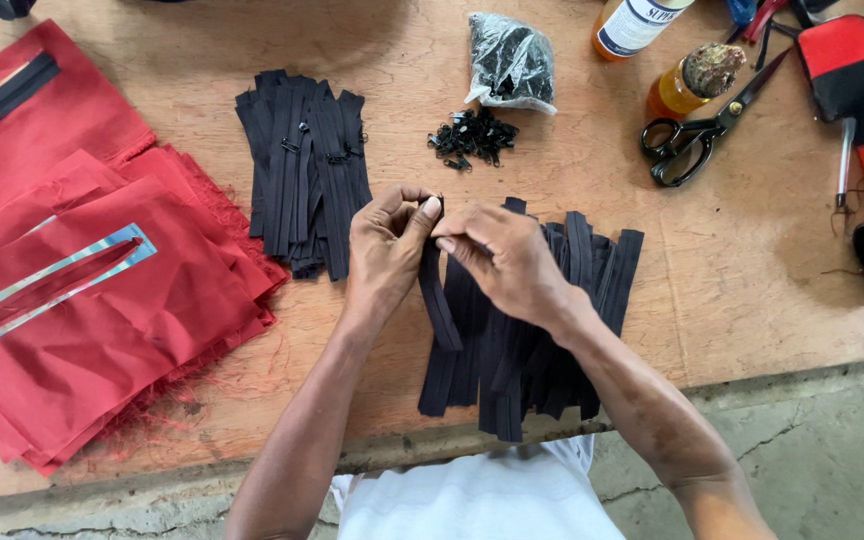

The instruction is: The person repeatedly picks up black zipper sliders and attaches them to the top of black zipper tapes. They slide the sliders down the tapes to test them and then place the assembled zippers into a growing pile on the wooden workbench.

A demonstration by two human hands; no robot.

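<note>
Both hands meet over the near pile of black zipper strips (542,330), and that pile serves as the landmark for everything else on the wooden table (752,300). The left hand (387,250) pinches the top end of a single zipper strip (437,300) between thumb and fingers, lifting it just above the pile's upper left corner so the rest of the strip hangs down across the pile's left side. The right hand (502,255) is closed in a fingertip pinch right beside it at the same end; it seems to hold something small there, probably a slider, though the piece itself is too small to make out. Holding the end raised and taut likely keeps the teeth lined up between the two pinches. Directly beyond the pile lies a loose heap of small black sliders (472,137), near enough to reach, with a plastic bag of more sliders (510,60) just past it. To the pile's left sits a second stack of zipper strips (302,165), some with sliders showing on them, kept apart from the near pile. Further left are folded red fabric pieces (82,300), one bearing a slotted template (52,285). To the pile's upper right rest black scissors (692,135) and two bottles (687,85).
</note>
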